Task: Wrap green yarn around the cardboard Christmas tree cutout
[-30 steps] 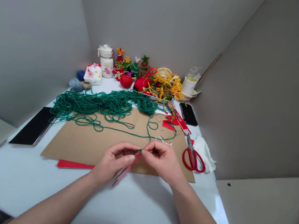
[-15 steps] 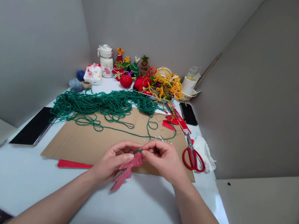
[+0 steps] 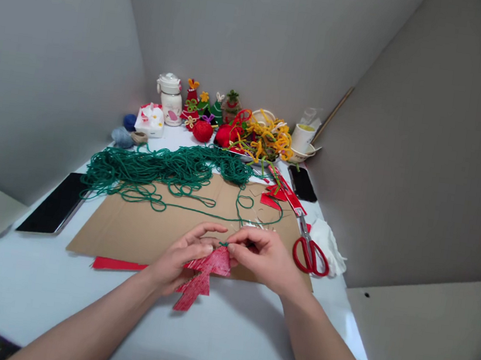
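Note:
A pinkish-red tree-shaped cutout [image 3: 201, 280] is held over the near edge of the cardboard sheet [image 3: 114, 228], its stem end toward me. My left hand [image 3: 179, 257] grips the cutout along its left side between thumb and fingers. Green yarn [image 3: 224, 243] lies around the cutout's top tip. Thumb and forefinger of my right hand [image 3: 259, 256] are pinched on this yarn at the tip. From the large tangled heap of green yarn [image 3: 148, 168], a strand loops across the cardboard toward my right hand. My right palm hides part of the strand.
Red-handled scissors [image 3: 310, 255] and a white tissue [image 3: 329, 248] lie at the right. A phone [image 3: 302, 183] is behind them, and a dark tablet [image 3: 53, 202] lies left. Yellow yarn pieces [image 3: 267, 139], small decorated trees [image 3: 191, 103] and a white bottle [image 3: 170, 100] stand at the back.
The cutout has turned so its red face shows more broadly. My left fingers have lifted and spread a little from the tip, while my right hand stays pinched there.

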`<state>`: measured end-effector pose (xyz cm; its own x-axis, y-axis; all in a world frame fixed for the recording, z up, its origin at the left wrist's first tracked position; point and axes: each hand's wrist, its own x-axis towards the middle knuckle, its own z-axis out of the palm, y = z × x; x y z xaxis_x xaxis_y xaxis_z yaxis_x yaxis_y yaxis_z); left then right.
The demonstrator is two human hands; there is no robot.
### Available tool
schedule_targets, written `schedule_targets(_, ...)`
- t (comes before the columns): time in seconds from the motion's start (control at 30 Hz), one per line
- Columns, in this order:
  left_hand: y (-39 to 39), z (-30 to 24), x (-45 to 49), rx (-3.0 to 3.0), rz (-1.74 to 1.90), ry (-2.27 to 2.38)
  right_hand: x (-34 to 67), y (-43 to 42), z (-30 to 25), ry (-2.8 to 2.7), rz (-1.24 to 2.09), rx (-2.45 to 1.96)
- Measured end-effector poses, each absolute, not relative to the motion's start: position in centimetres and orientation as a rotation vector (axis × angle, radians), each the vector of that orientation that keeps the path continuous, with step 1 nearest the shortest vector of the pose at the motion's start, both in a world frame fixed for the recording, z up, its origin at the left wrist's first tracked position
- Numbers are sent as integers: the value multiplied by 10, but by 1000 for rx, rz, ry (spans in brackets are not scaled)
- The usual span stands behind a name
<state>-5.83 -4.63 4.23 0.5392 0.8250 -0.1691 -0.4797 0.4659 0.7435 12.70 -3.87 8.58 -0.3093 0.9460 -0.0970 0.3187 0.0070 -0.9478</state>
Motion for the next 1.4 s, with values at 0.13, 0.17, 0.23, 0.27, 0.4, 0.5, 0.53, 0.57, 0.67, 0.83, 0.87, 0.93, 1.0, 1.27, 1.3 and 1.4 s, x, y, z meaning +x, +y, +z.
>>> schedule_targets(0.13,-46,42,-59,682,857,561,126,-43,92,-1811,1107,-1252)
schedule_targets(0.17,-46,42,-59,676,858,559,126,-44,93,-1832,1079,-1249)
schedule_targets(0.23,-46,42,-59,678,849,544,126,-44,95,-1853,1059,-1246)
schedule_targets(0.27,-47,41,-58,672,853,538,126,-44,95,-1854,1064,-1243)
schedule_targets(0.4,-48,43,-57,662,844,524,127,-42,91,-1839,1121,-1232)
schedule_targets(0.5,-48,46,-57,645,851,521,126,-41,89,-1805,1172,-1250)
schedule_targets(0.53,-48,47,-57,634,853,517,126,-41,89,-1787,1188,-1264)
schedule_targets(0.57,-48,48,-57,620,855,513,125,-41,88,-1764,1205,-1281)
schedule_targets(0.67,-48,49,-56,587,855,495,125,-40,87,-1708,1261,-1320)
schedule_targets(0.83,-47,47,-56,584,853,460,125,-40,86,-1624,1356,-1276)
schedule_targets(0.87,-47,46,-56,586,850,455,125,-40,86,-1595,1375,-1253)
schedule_targets(0.93,-46,45,-56,587,840,447,124,-41,86,-1556,1405,-1215)
schedule_targets(1.0,-46,43,-56,582,828,441,122,-41,85,-1563,1413,-1204)
schedule_targets(1.27,-48,46,-56,559,828,483,121,-40,81,-1589,1377,-1284)
schedule_targets(1.3,-48,46,-56,563,825,486,121,-40,81,-1577,1393,-1288)
schedule_targets(1.4,-48,47,-56,572,818,521,121,-39,81,-1510,1471,-1303)
